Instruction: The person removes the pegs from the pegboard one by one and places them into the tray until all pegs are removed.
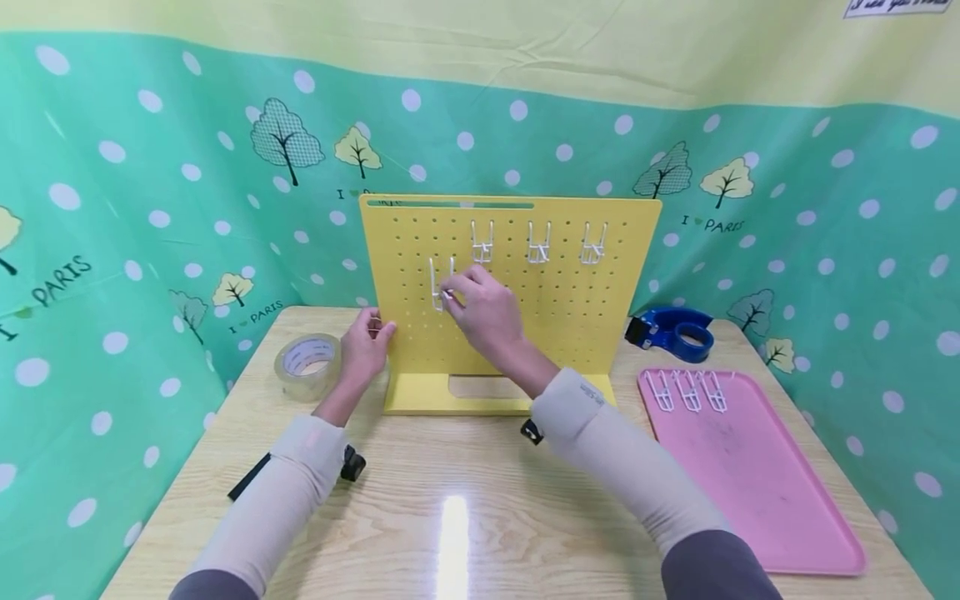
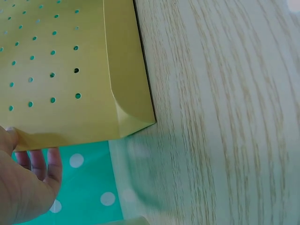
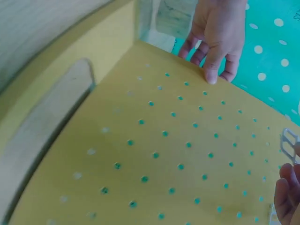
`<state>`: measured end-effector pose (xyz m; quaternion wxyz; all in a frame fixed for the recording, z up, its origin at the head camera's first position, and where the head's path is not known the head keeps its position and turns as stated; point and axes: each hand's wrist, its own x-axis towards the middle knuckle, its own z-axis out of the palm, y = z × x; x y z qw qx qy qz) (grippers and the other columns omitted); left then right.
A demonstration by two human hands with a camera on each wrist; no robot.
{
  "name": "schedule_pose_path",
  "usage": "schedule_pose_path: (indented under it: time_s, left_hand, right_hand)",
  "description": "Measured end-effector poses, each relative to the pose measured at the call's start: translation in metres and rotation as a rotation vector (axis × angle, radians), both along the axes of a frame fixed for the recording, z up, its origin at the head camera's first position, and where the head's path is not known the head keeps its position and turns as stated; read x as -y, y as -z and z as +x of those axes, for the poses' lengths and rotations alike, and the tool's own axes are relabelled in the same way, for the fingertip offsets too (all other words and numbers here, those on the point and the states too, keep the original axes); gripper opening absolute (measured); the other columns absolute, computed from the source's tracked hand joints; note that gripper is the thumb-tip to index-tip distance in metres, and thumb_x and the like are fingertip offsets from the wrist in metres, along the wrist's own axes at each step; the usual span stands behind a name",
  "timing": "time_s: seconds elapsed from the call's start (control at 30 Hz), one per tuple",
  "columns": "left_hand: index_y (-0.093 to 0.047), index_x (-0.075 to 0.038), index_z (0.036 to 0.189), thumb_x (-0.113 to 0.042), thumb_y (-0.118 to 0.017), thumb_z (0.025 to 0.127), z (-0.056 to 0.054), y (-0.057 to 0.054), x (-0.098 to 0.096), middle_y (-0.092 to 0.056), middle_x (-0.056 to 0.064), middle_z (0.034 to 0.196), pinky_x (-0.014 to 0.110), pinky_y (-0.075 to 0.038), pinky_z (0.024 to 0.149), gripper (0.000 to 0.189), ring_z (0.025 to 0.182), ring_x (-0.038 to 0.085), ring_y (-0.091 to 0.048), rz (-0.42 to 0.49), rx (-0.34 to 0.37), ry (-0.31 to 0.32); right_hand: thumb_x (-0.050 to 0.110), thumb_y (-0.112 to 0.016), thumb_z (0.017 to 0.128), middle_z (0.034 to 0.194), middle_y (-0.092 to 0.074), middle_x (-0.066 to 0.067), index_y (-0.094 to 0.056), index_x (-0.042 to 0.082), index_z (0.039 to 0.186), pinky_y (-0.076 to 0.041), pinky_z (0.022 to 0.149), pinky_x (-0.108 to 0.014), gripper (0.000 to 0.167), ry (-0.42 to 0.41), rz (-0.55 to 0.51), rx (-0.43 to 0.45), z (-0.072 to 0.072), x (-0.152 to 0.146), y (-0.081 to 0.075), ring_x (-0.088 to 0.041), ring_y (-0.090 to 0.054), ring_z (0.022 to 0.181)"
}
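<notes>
A yellow pegboard (image 1: 555,317) stands upright on the table. My left hand (image 1: 365,350) grips its left edge; in the left wrist view the thumb is on the front face and the fingers (image 2: 55,164) reach behind. My right hand (image 1: 487,312) pinches a white wire hook (image 1: 432,283) against the board's upper left part, covering some of it. In the right wrist view the hook (image 3: 283,140) shows at the right edge beside the fingertips. Three similar white hooks hang in a row higher up, the nearest one (image 1: 482,247) just above my right hand.
A pink tray (image 1: 750,492) at the right holds three white hooks (image 1: 690,392) along its far end. Behind it is a blue tape dispenser (image 1: 660,329). A roll of clear tape (image 1: 288,367) stands left of the board. Small black items (image 1: 352,463) lie near my forearms.
</notes>
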<state>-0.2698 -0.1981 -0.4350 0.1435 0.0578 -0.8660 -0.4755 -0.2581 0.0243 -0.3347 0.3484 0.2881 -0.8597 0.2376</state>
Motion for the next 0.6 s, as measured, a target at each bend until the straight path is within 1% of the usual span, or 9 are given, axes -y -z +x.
schedule_pose_path:
  time_s: [0.2, 0.3, 0.37, 0.53, 0.6]
  left_hand:
    - [-0.055, -0.005, 0.124, -0.023, -0.059, 0.104, -0.001, 0.000, 0.001, -0.068, 0.020, 0.114, 0.037, -0.058, 0.080, 0.027, 0.097, 0.031, -0.065, 0.000, 0.003, 0.002]
    - [-0.055, -0.006, 0.123, -0.024, -0.059, 0.104, -0.001, 0.001, 0.001, -0.068, 0.019, 0.112, 0.033, -0.056, 0.077, 0.027, 0.096, 0.030, -0.064, -0.003, 0.003, -0.006]
    - [-0.055, -0.006, 0.123, -0.024, -0.059, 0.104, -0.002, 0.002, 0.001, -0.068, 0.018, 0.112, 0.032, -0.055, 0.076, 0.027, 0.096, 0.029, -0.064, -0.008, -0.001, -0.015]
    - [-0.055, -0.005, 0.122, -0.023, -0.059, 0.104, -0.001, 0.001, 0.000, -0.068, 0.019, 0.113, 0.034, -0.055, 0.079, 0.026, 0.098, 0.030, -0.064, -0.017, -0.010, -0.014]
    - [-0.055, -0.005, 0.122, -0.023, -0.059, 0.104, -0.001, 0.001, -0.001, -0.068, 0.020, 0.114, 0.036, -0.055, 0.081, 0.026, 0.099, 0.031, -0.065, -0.012, -0.015, -0.007]
  right_hand:
    - [0.024, -0.076, 0.092, 0.090, -0.071, 0.001, -0.078, 0.019, 0.095, -0.047, 0.054, -0.018, 0.006, -0.037, 0.072, 0.085, 0.014, -0.037, 0.013, -0.009, -0.059, 0.064]
    - [0.026, -0.075, 0.093, 0.088, -0.068, 0.003, -0.078, 0.021, 0.095, -0.046, 0.053, -0.018, 0.006, -0.030, 0.133, 0.155, 0.020, -0.059, 0.017, -0.008, -0.058, 0.065]
    - [0.025, -0.075, 0.093, 0.088, -0.067, 0.004, -0.078, 0.022, 0.096, -0.047, 0.054, -0.018, 0.005, -0.024, 0.153, 0.218, 0.024, -0.073, 0.020, -0.007, -0.059, 0.066]
    - [0.023, -0.077, 0.091, 0.092, -0.071, 0.005, -0.078, 0.022, 0.097, -0.053, 0.061, -0.023, 0.006, -0.003, 0.162, 0.356, 0.030, -0.110, 0.024, -0.009, -0.066, 0.073]
    - [0.023, -0.077, 0.091, 0.095, -0.072, 0.005, -0.077, 0.023, 0.096, -0.054, 0.061, -0.024, 0.006, 0.017, 0.174, 0.393, 0.030, -0.125, 0.027, -0.011, -0.067, 0.074]
